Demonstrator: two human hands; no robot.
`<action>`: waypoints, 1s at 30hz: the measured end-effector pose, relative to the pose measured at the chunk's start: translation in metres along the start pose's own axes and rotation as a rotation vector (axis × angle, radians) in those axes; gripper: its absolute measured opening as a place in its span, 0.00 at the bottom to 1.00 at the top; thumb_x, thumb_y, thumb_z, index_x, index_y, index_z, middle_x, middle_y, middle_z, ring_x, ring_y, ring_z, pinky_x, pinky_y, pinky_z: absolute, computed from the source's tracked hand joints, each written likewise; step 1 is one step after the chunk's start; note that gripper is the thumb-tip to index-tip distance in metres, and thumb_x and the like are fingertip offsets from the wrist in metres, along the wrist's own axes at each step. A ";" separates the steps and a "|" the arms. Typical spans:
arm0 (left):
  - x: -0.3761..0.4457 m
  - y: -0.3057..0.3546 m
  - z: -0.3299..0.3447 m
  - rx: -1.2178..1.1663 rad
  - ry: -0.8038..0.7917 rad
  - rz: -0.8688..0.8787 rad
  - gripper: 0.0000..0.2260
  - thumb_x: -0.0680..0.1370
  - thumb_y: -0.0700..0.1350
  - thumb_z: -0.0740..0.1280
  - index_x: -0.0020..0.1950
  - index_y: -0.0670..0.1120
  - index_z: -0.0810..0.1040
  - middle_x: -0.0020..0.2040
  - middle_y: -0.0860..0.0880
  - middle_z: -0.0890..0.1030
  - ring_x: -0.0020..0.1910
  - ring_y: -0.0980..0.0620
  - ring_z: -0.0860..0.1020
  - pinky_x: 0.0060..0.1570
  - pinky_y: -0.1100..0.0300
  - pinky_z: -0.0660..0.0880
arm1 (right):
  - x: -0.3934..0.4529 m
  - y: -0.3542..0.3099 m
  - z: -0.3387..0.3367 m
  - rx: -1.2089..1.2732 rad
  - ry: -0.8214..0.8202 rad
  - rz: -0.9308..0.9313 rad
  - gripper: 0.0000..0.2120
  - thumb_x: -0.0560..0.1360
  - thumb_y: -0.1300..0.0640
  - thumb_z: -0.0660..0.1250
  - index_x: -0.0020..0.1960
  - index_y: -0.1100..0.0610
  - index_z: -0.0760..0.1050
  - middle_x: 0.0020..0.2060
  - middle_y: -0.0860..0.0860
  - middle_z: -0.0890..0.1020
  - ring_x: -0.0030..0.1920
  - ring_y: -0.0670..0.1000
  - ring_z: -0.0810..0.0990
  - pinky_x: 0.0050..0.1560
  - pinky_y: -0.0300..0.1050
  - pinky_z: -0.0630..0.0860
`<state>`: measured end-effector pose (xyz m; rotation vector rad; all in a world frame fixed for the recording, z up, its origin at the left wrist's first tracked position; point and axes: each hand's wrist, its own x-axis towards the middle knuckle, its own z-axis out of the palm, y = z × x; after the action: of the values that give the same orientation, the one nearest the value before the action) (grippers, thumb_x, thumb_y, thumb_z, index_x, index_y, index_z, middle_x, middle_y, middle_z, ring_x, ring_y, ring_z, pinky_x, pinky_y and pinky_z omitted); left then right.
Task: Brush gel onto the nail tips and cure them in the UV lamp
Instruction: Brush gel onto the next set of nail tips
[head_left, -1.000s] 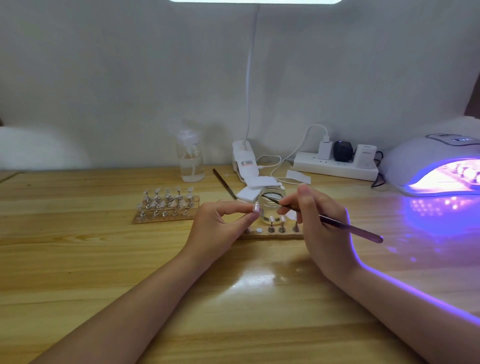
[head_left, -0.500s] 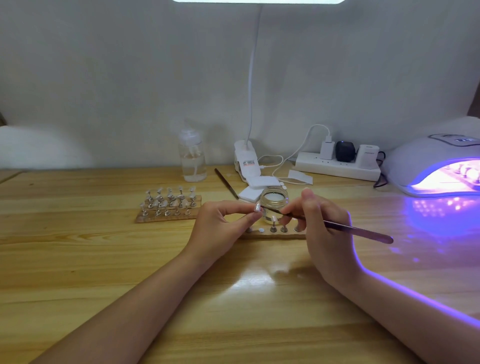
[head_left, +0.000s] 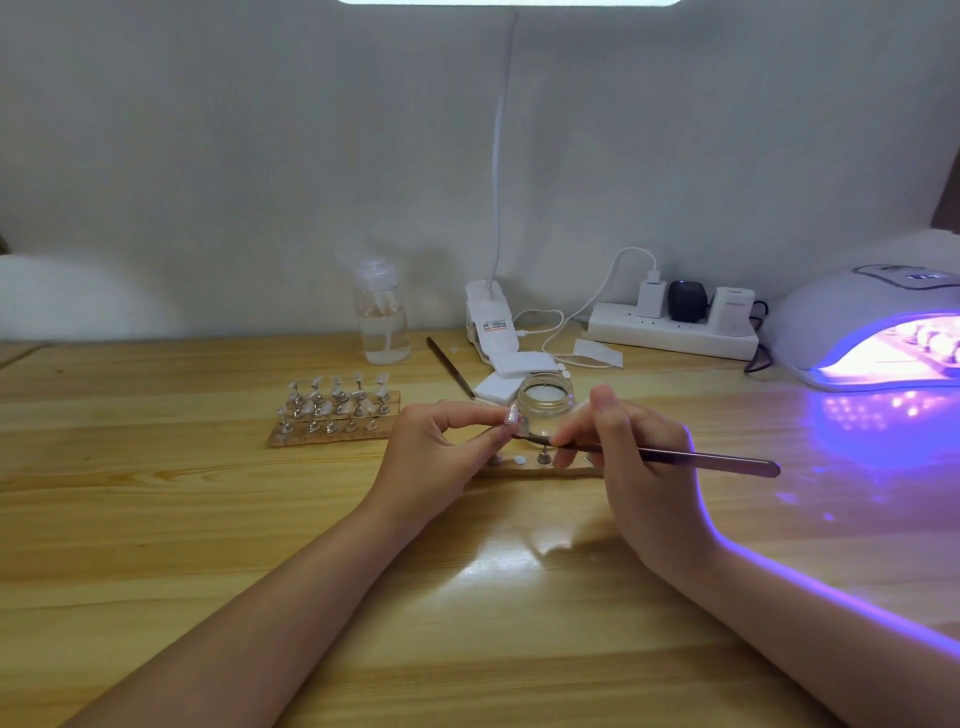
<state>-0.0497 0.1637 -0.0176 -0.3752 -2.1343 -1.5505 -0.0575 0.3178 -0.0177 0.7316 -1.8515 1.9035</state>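
Note:
My left hand (head_left: 436, 457) pinches a small stand with a nail tip (head_left: 512, 417) between thumb and forefinger, held up over the table's middle. My right hand (head_left: 631, 467) grips a thin metal-handled brush (head_left: 691, 458), its bristle end touching just under the nail tip. An open glass jar of gel (head_left: 545, 397) stands right behind the hands. Below them lies a wooden holder strip (head_left: 535, 472) with a few metal stands. The white UV lamp (head_left: 852, 322) glows violet at the far right, with nail tips inside.
A wooden rack (head_left: 332, 415) with several nail tips on stands sits left of centre. Behind are a clear pump bottle (head_left: 382, 322), a second brush (head_left: 450, 368), white pads (head_left: 519, 370), a clip lamp base (head_left: 488, 325) and a power strip (head_left: 675, 332) with plugs.
The brush tip has moved from the gel jar's rim down and left to the nail tip. My left hand has barely moved.

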 end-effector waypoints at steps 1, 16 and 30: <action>0.000 0.000 0.000 0.013 0.005 -0.004 0.11 0.69 0.36 0.72 0.39 0.53 0.82 0.36 0.61 0.82 0.40 0.62 0.80 0.36 0.68 0.77 | 0.000 0.000 0.000 -0.013 0.005 -0.011 0.20 0.72 0.44 0.56 0.31 0.53 0.78 0.27 0.53 0.80 0.30 0.46 0.78 0.34 0.34 0.71; 0.000 0.000 0.001 0.002 0.018 -0.039 0.08 0.70 0.34 0.71 0.44 0.45 0.83 0.39 0.51 0.82 0.40 0.57 0.79 0.34 0.67 0.76 | 0.001 0.001 -0.002 -0.048 0.001 -0.063 0.19 0.73 0.46 0.56 0.31 0.54 0.77 0.25 0.51 0.79 0.29 0.45 0.78 0.36 0.34 0.72; -0.001 0.001 0.000 0.047 0.031 -0.077 0.10 0.69 0.35 0.72 0.38 0.51 0.82 0.38 0.54 0.82 0.40 0.55 0.79 0.36 0.66 0.77 | 0.002 0.002 -0.002 -0.090 0.004 -0.030 0.18 0.75 0.50 0.58 0.31 0.55 0.78 0.25 0.48 0.78 0.30 0.42 0.77 0.34 0.31 0.69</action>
<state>-0.0484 0.1642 -0.0171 -0.2539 -2.1804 -1.5343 -0.0606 0.3195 -0.0186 0.7216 -1.8995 1.7891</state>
